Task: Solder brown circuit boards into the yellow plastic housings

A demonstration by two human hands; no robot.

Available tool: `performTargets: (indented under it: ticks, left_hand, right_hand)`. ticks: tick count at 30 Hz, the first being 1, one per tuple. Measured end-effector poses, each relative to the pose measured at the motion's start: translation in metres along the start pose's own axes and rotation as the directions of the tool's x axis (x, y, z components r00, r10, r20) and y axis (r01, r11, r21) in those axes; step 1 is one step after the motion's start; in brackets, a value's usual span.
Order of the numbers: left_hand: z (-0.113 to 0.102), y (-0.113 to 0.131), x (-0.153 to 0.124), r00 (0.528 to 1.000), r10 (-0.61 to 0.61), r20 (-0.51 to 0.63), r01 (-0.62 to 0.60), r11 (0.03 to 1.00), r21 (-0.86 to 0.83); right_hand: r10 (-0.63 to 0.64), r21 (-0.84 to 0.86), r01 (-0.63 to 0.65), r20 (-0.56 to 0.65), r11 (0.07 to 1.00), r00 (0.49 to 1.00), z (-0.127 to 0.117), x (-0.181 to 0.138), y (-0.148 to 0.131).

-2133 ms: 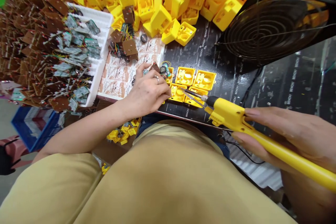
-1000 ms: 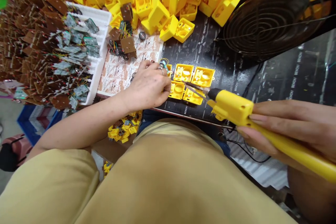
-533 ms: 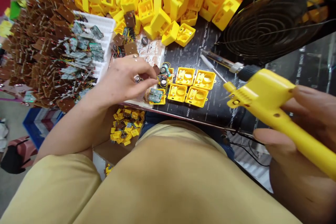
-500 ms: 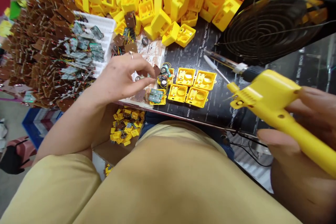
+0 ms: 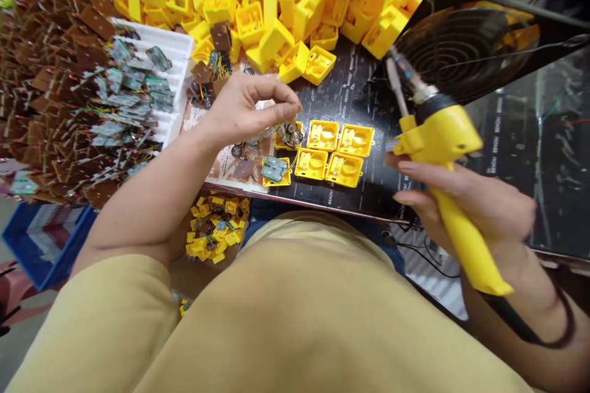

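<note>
My right hand [image 5: 479,209] grips a yellow soldering gun [image 5: 442,141], its metal tip and feed tube pointing up and away. My left hand [image 5: 262,107] is closed in a pinch above a yellow housing [image 5: 288,144]. Blurred round dark parts and thin wires [image 5: 293,132] lie just below those fingertips; what the fingers pinch is too small to make out. Nearer me, a green circuit board [image 5: 275,168] rests on another yellow housing. To the right, more open yellow housings [image 5: 323,135] sit side by side in two rows.
Yellow housings [image 5: 276,40] are heaped at the back. A black fan [image 5: 465,55] stands at the back right. Brown boards [image 5: 59,92] pile up on the left beside a white tray [image 5: 177,49] with green boards. Below the bench edge, a box holds small yellow parts [image 5: 216,227].
My left hand has lifted and shifted slightly right and away from me. My right hand has swung the soldering gun more upright, and its tip has moved toward the fan.
</note>
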State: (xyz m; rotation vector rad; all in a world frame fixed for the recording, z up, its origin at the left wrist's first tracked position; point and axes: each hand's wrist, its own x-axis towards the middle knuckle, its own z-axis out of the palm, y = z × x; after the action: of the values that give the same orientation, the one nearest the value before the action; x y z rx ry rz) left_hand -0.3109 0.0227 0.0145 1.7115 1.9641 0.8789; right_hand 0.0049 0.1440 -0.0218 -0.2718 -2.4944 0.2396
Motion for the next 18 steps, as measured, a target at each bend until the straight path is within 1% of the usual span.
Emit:
performTargets:
  ticks: [2, 3, 6, 8, 11, 13, 16, 18]
  left_hand:
    - [0.002, 0.018, -0.003, 0.999, 0.027, 0.037, -0.029, 0.998, 0.054]
    - [0.005, 0.028, -0.006, 0.997, 0.050, 0.064, -0.057, 0.993, 0.105]
    - [0.025, 0.048, -0.018, 0.989, 0.114, 0.095, -0.137, 0.946, 0.295]
    - [0.042, 0.051, -0.025, 0.989, 0.124, 0.082, -0.146, 0.912, 0.384]
    - [0.062, 0.044, -0.031, 0.992, 0.115, 0.048, -0.125, 0.895, 0.428]
    - [0.067, 0.039, -0.032, 0.993, 0.117, 0.022, -0.116, 0.899, 0.422]
    - [0.066, 0.038, -0.033, 0.993, 0.119, 0.005, -0.112, 0.915, 0.388]
    - [0.065, 0.040, -0.034, 0.994, 0.109, 0.004, -0.103, 0.925, 0.365]
  right_hand:
    - [-0.124, -0.009, 0.124, -0.055, 0.992, 0.991, 0.010, 0.008, 0.003]
    - [-0.156, -0.014, 0.155, -0.070, 0.988, 0.985, 0.016, 0.011, 0.004]
    - [-0.170, -0.015, 0.170, -0.071, 0.985, 0.983, 0.034, 0.013, 0.002]
    - [-0.171, -0.008, 0.171, -0.085, 0.985, 0.982, 0.046, 0.013, -0.003]
    - [-0.136, 0.034, 0.141, -0.126, 0.989, 0.983, 0.051, 0.013, -0.010]
    - [-0.120, 0.068, 0.131, -0.146, 0.989, 0.982, 0.044, 0.014, -0.012]
    - [-0.052, 0.104, 0.068, -0.154, 0.992, 0.987, 0.015, 0.006, -0.010]
    - [0.017, 0.175, -0.003, -0.079, 0.985, 0.997, -0.010, -0.007, -0.006]
